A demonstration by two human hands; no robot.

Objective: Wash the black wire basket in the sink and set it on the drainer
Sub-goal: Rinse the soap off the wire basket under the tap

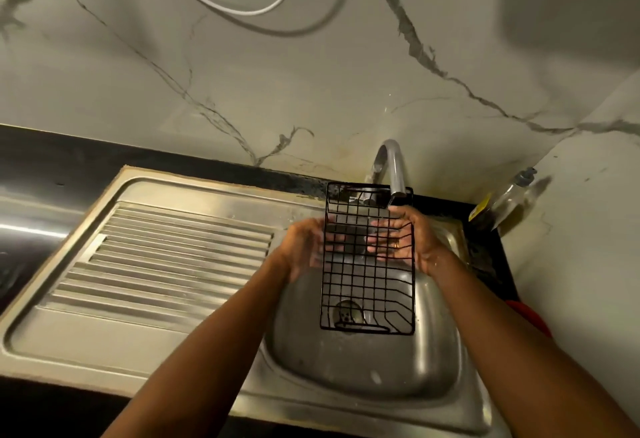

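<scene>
Two supports: left hand [304, 247] and right hand [414, 241] carry the black wire basket [369, 293] above the sink [346, 371], fingers [379, 239] straight and spread behind its mesh. Unclasped, the wire may slip bowlward; beyond the fingers, its far rim could strike the tap [393, 167].

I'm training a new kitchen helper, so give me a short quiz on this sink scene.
1. True or false: the black wire basket rests on the drainer.
2. The basket's far end is beneath which? A) tap B) shelf C) towel
3. Fill in: the left hand and right hand hold the basket over the ____.
Key: 1 false, the drainer lies apart, to its left; 2 A; 3 sink.
</scene>
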